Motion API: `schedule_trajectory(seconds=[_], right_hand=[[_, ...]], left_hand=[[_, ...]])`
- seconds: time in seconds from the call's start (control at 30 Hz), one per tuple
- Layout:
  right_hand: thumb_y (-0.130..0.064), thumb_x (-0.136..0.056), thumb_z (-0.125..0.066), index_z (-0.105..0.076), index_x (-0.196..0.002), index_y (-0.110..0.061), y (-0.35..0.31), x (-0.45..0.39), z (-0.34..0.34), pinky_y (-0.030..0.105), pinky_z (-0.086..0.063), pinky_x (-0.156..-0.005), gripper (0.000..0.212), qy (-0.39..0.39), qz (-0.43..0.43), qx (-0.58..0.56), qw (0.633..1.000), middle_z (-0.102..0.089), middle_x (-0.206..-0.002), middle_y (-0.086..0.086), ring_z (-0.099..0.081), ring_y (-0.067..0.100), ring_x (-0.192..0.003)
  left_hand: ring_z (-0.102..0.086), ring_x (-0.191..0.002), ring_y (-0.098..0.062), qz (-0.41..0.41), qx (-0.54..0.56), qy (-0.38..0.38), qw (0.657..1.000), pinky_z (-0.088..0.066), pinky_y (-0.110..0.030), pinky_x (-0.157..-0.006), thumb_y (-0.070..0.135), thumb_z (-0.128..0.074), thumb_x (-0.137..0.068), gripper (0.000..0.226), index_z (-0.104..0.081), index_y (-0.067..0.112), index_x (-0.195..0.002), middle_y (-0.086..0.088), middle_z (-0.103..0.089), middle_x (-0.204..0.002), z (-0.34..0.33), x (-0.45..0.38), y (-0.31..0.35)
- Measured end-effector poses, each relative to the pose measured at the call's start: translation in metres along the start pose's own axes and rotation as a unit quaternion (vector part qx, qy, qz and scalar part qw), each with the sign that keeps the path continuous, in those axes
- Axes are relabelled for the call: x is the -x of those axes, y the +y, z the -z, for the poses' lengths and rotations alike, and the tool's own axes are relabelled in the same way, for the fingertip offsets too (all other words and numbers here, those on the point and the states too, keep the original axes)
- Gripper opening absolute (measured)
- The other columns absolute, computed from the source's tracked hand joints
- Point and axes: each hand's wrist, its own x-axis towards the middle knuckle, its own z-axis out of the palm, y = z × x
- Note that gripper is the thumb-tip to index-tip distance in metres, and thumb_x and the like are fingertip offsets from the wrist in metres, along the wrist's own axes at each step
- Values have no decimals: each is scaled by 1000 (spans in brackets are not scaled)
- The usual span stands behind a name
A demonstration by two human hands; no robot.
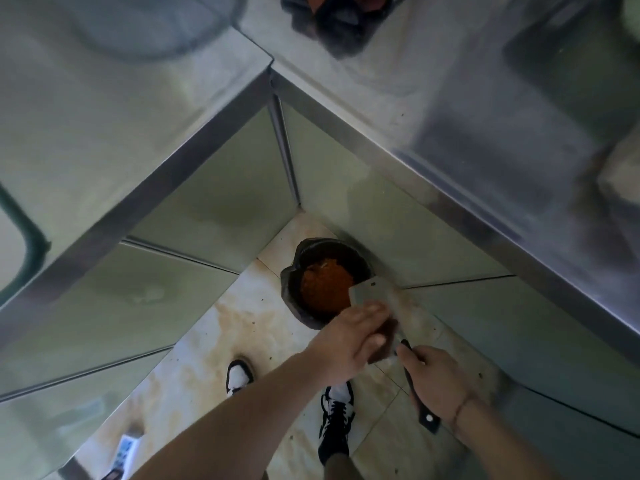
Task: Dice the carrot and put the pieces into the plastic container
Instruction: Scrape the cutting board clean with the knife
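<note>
With the cleaver (372,296) gripped by its black handle in the right hand (438,384) over the lined bin (325,278) at lower centre, scraps are best wiped off by the flat left hand (349,341), fingers kept off the edge; no carrot or container is seen.

One head camera only, looking steeply down past the counter corner (270,69) at the floor (214,341), bin (325,278) just beyond the fingers (372,311).

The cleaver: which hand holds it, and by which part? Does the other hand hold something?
The right hand grips the cleaver by its black handle. The left hand holds nothing; its straight fingers lie against the blade's flat side.
</note>
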Motion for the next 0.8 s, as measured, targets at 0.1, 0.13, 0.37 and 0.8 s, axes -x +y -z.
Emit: schedule_trajectory(seconds=[0.1, 0.13, 0.37, 0.8], right_hand=[[-46, -96, -47, -56, -66, -11, -4, 3, -2, 29, -43, -57, 47, 2, 10, -11, 1000, -60, -64, 7, -58, 19, -60], [-46, -96, -47, -55, -64, -12, -3, 6, -1, 28, -42, -54, 48, 8, 17, -4, 1000, -59, -62, 6, -56, 18, -58], [-41, -95, -51, -36, -52, -20, 12, 39, 17, 16, -32, -45, 50, 51, 53, 13, 997, -38, -41, -8, -37, 5, -43], [-41, -92, -56, -50, -54, -27, 10, 38, 21, 23, -35, -57, 41, 76, 98, 59, 991, -53, -55, -1, -53, 14, -62]], left_hand=[[0, -156, -11, -8, -9, -49, 999, 8, -30, -124, 70, 0, -96, 81, -6, 22, -160, 1, -8, -170, -10, 5, 1], [7, -155, -7, 7, -14, -49, 999, 12, -30, -123, 73, 5, -93, 80, 1, 26, -159, 4, -1, -170, -11, 3, -3], [15, -155, -18, 320, -90, -47, 942, 9, -51, -124, 55, -6, -105, 68, 7, 18, -162, 1, 10, -170, 8, -25, -26], [1, -155, -32, 411, -86, -38, 907, 5, -64, -121, 55, -11, -106, 63, -24, 23, -159, -3, -12, -168, 36, -2, -5]])
